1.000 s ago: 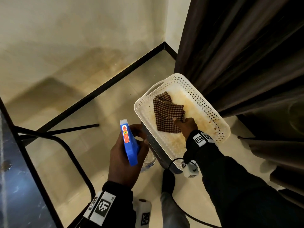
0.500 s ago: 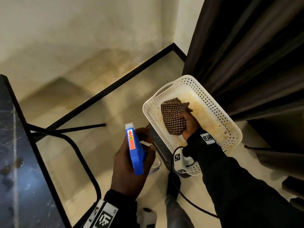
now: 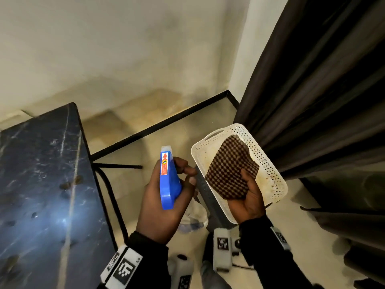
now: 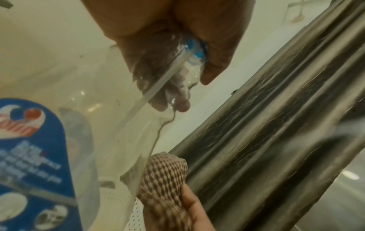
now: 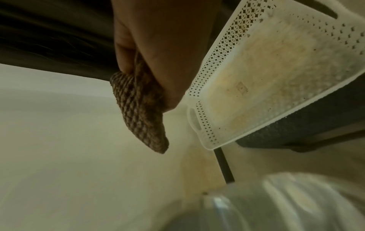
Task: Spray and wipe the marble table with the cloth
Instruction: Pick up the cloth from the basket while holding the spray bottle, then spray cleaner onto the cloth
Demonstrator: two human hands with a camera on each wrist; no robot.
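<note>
My left hand (image 3: 166, 197) grips a spray bottle (image 3: 168, 178) with a blue trigger head and a clear body (image 4: 110, 140), its fingers curled round the neck. My right hand (image 3: 249, 197) holds a brown checked cloth (image 3: 229, 170), lifted just above the white perforated basket (image 3: 268, 163). The folded cloth (image 5: 140, 115) hangs from that hand's fingers in the right wrist view, and the cloth (image 4: 164, 179) also shows in the left wrist view. The dark marble table (image 3: 39, 184) with white veins and small spots lies at the left, apart from both hands.
The basket (image 5: 276, 70) rests on a dark stand (image 3: 210, 203). Dark curtains (image 3: 312, 90) hang at the right. The table's black metal legs (image 3: 112, 192) stand between table and hands. A cream wall and tiled floor with black skirting lie ahead.
My right hand closed on the cloth in the basket and lifted it out, palm turned up. The view swung left, bringing much more of the marble table into sight.
</note>
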